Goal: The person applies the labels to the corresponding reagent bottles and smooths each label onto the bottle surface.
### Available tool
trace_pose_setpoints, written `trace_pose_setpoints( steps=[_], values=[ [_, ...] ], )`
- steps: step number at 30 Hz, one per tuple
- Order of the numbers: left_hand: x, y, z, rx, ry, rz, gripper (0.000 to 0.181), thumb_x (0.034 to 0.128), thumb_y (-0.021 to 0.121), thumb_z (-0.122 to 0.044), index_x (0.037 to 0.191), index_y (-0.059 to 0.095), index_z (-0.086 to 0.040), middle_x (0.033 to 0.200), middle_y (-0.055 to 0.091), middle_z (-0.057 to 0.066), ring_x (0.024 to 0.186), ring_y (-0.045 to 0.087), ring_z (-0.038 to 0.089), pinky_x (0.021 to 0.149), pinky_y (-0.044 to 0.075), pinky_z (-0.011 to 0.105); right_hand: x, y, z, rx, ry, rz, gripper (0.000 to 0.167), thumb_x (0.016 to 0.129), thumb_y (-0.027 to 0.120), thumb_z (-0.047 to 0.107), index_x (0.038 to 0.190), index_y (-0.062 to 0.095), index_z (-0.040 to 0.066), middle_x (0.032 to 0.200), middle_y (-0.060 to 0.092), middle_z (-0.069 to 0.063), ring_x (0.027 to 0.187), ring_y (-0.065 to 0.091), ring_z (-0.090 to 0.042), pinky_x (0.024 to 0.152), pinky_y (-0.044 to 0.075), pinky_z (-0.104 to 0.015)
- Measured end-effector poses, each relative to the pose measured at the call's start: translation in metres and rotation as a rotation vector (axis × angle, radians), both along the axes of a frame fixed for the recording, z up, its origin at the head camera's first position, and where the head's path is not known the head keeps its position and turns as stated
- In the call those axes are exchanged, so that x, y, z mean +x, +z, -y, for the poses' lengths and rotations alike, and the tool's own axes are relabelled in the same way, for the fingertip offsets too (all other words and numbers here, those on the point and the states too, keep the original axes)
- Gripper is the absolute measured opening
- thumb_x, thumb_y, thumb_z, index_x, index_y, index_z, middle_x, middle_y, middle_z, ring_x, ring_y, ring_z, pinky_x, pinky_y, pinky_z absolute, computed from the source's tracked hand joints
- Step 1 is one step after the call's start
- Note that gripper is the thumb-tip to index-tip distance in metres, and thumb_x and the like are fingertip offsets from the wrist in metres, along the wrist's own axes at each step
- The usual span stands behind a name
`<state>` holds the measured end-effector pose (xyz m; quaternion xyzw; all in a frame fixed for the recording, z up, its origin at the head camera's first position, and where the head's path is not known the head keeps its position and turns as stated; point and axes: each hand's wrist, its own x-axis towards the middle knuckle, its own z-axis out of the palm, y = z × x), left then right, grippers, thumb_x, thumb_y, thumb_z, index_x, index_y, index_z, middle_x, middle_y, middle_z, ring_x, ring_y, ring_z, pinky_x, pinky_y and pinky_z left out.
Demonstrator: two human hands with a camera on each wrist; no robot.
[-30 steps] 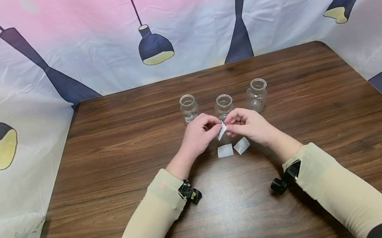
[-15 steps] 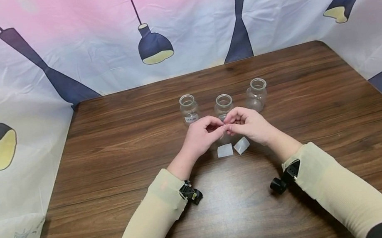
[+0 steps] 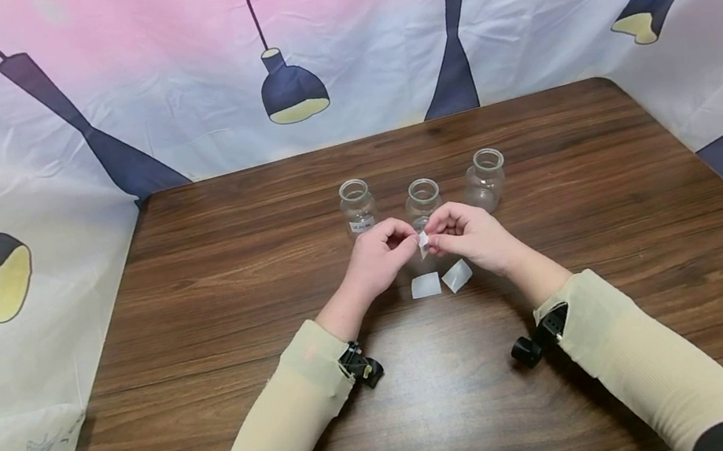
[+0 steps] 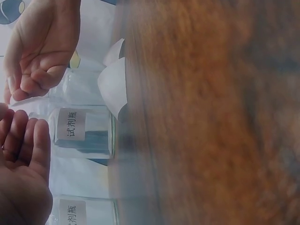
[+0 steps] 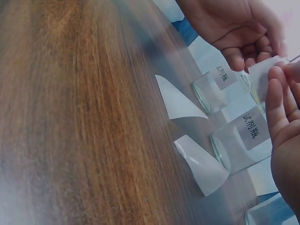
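My left hand (image 3: 377, 256) and right hand (image 3: 475, 238) meet above the middle of the table. Between their thumbs and fingertips both pinch a small white sticker label (image 3: 423, 242), seen edge-on in the head view and partly covered by fingers in the right wrist view. Just beyond stands the middle glass jar (image 3: 424, 197), with a printed label (image 4: 71, 124) on its front. The left jar (image 3: 357, 200) bears a similar label (image 3: 362, 224). To the right, a third glass jar (image 3: 485, 179) stands open-mouthed; no label shows on it.
Two loose white backing papers, one flat (image 3: 425, 285) and one slightly curled (image 3: 458, 275), lie on the brown wooden table (image 3: 237, 294) in front of the hands. A patterned cloth (image 3: 207, 116) hangs behind the table.
The fingertips came together, hiding the label half a second ago, then parted slightly so it shows again, now narrower. The jars and papers have not moved.
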<state>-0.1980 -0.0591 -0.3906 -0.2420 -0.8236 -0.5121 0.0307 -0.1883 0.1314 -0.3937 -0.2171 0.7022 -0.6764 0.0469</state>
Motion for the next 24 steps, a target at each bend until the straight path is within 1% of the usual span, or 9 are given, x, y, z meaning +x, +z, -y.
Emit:
trace_pose_setpoints(
  steps=[4, 10, 18, 24],
  values=[
    [-0.001, 0.0, 0.001, 0.017, 0.021, 0.018, 0.004, 0.0848, 0.063, -0.01, 0.084, 0.065, -0.005, 0.077, 0.062, 0.002, 0.07, 0.052, 0.01, 0.063, 0.042, 0.022, -0.001, -0.001, -0.001, 0.008, -0.014, -0.003, 0.015, 0.084, 0.058, -0.011, 0.098, 0.052, -0.014, 0.079, 0.062, -0.006, 0.071, 0.063, -0.011, 0.065, 0.053, -0.025],
    [-0.002, -0.003, 0.004, 0.02, 0.048, 0.015, 0.005, 0.0849, 0.062, -0.01, 0.084, 0.064, -0.006, 0.077, 0.062, 0.002, 0.069, 0.052, 0.01, 0.063, 0.042, 0.022, -0.002, -0.003, -0.004, 0.0, -0.032, 0.007, 0.015, 0.084, 0.057, -0.011, 0.098, 0.051, -0.014, 0.078, 0.063, -0.003, 0.07, 0.063, -0.01, 0.064, 0.053, -0.025],
    [-0.004, -0.004, 0.009, 0.024, 0.069, 0.017, 0.006, 0.0861, 0.062, -0.011, 0.085, 0.065, -0.006, 0.079, 0.062, 0.001, 0.07, 0.052, 0.01, 0.063, 0.042, 0.023, -0.002, -0.005, -0.008, 0.022, -0.049, 0.011, 0.015, 0.084, 0.057, -0.01, 0.098, 0.051, -0.014, 0.078, 0.062, -0.003, 0.07, 0.063, -0.009, 0.064, 0.053, -0.025],
    [-0.004, -0.003, 0.011, 0.039, 0.078, 0.019, 0.006, 0.086, 0.061, -0.01, 0.085, 0.064, -0.005, 0.08, 0.063, 0.003, 0.072, 0.053, 0.012, 0.065, 0.043, 0.023, -0.002, -0.005, -0.01, 0.019, -0.051, 0.006, 0.015, 0.084, 0.057, -0.01, 0.097, 0.051, -0.014, 0.078, 0.062, -0.002, 0.07, 0.063, -0.01, 0.065, 0.053, -0.026]
  ],
)
